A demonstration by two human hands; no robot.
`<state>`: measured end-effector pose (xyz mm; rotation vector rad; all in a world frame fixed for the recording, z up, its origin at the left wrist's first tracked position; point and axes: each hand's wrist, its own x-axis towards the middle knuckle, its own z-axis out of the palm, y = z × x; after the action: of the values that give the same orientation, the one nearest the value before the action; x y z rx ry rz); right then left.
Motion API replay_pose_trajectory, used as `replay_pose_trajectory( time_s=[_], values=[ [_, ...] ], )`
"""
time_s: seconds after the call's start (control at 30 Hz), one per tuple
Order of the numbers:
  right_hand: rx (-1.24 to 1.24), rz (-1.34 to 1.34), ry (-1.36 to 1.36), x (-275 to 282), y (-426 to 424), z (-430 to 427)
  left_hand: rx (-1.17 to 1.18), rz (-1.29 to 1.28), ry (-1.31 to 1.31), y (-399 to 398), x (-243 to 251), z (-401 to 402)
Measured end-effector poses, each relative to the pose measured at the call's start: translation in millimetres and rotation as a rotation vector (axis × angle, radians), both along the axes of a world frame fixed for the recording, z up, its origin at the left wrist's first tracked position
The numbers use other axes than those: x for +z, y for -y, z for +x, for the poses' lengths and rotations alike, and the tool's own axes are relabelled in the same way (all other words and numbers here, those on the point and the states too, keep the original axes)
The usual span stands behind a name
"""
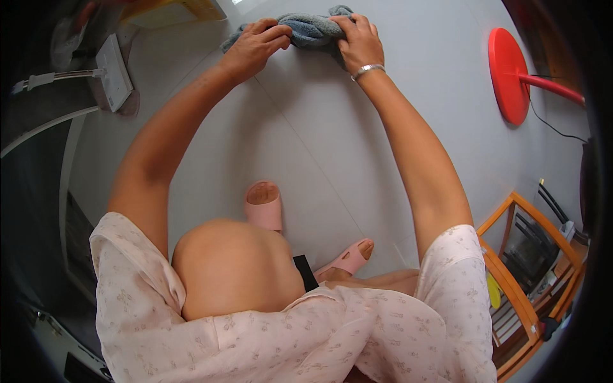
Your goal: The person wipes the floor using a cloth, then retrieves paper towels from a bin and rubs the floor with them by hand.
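Observation:
A twisted grey-blue cloth (309, 29), likely a towel, stretches between my two hands at the top of the view, above or on the light grey tiled floor (306, 129). My left hand (258, 45) grips it near its left end, fingers curled over the fabric. Around its right part my right hand (360, 43) is closed, with a silver bracelet on that wrist. One end of the cloth sticks up past the right fingers. Whether the cloth touches the floor I cannot tell.
At the right stands a red round base (508, 76) with a red pole and a thin cable. Below it is a wooden-framed chair or rack (531, 268). A white flat panel on a jointed stand (114, 72) and a yellow box (172, 12) lie at the upper left. Pink slippers (266, 210) are on my feet.

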<state>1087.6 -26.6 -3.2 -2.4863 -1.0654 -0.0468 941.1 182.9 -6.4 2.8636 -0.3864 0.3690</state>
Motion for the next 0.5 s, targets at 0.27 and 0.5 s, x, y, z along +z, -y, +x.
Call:
replay_pose_trajectory(
  time_s=[0.27,0.5],
  values=[
    [0.307,-0.044,-0.269,56,73,-131,-0.146,-0.298,-0.054,29,31,-152],
    [0.600,-0.182,-0.405,-12,148,-245,-0.307,-0.350,-0.367,77,-26,-253]
  ],
)
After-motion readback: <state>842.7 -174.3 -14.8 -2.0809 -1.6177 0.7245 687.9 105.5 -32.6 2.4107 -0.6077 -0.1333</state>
